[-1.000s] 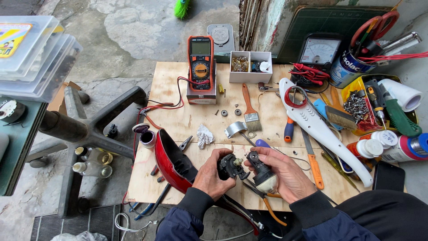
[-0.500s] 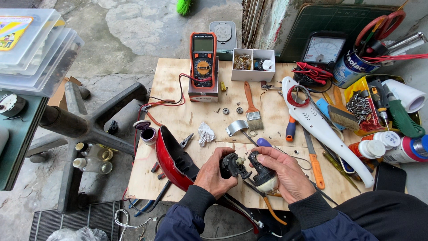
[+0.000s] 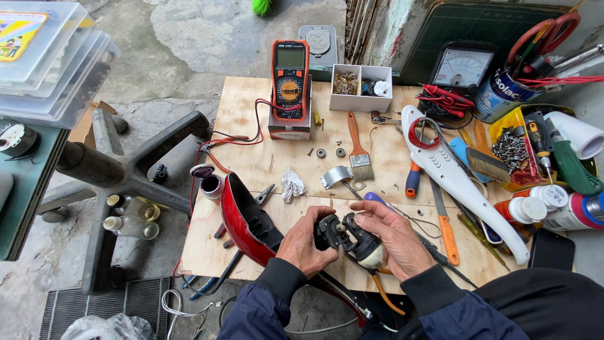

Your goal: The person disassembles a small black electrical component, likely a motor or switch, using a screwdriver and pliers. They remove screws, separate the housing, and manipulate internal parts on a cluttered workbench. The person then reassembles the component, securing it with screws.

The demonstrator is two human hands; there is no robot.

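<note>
The left hand is curling around the dark end of a small black motor assembly, fingers closed on it from the left, while the right hand is cupping the pale rounded end from the right, thumb and forefinger pinching at the top of the part. Both hands are gripping the same piece, holding it just above the near edge of the plywood board that is serving as a worktop. Just to the left of the left hand, a glossy red housing shell is lying on the board with its hollow side up, and a crumpled white rag is sitting just beyond it. Ahead of the hands, a curved metal bracket and a paintbrush are resting near the board's middle. Further back, an orange multimeter is standing propped on a box, its red lead trailing off to the left. To the right, a long white plastic cover is lying diagonally, with an orange-handled screwdriver lying near the right hand's side of it.
</note>
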